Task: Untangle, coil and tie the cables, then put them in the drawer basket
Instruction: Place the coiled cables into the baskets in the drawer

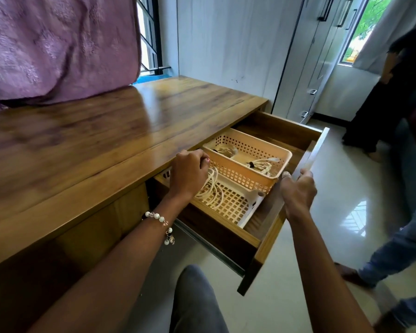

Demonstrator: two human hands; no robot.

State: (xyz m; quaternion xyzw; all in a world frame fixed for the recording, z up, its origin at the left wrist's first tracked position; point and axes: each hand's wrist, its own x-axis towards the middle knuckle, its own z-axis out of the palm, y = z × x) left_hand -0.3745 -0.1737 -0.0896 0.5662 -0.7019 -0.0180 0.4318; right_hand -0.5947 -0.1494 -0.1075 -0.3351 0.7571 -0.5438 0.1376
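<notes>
Presently listed, one open wooden drawer [269, 239], pulled out from under a wooden desk top [106, 140].

Left hand [189, 174]: fingers curled at the desk edge, over the drawer's inner side, gripping a coiled white cable [211, 191] that hangs from beneath the hand. A beaded bracelet [160, 221] sits on that wrist.

Right hand [298, 188]: fingers closed round the top edge of the drawer front [315, 152], thumb up against its inner face.

Between the hands: an orange lattice basket [247, 174], tilted, its near end resting on a white lattice basket [231, 205] that lies lower in the drawer. The held coil hangs onto the white basket's floor, just below the left hand.

Inside the orange basket: one tied white cable bundle [262, 165] nearer the right hand, one blurred bundle [226, 150] at the far corner beyond the left hand.

Beyond the left hand: a purple blanket [58, 44] at the desk's back. Beyond the right hand: white wardrobe doors [322, 56], glossy floor tiles [346, 212], two other people's legs.
</notes>
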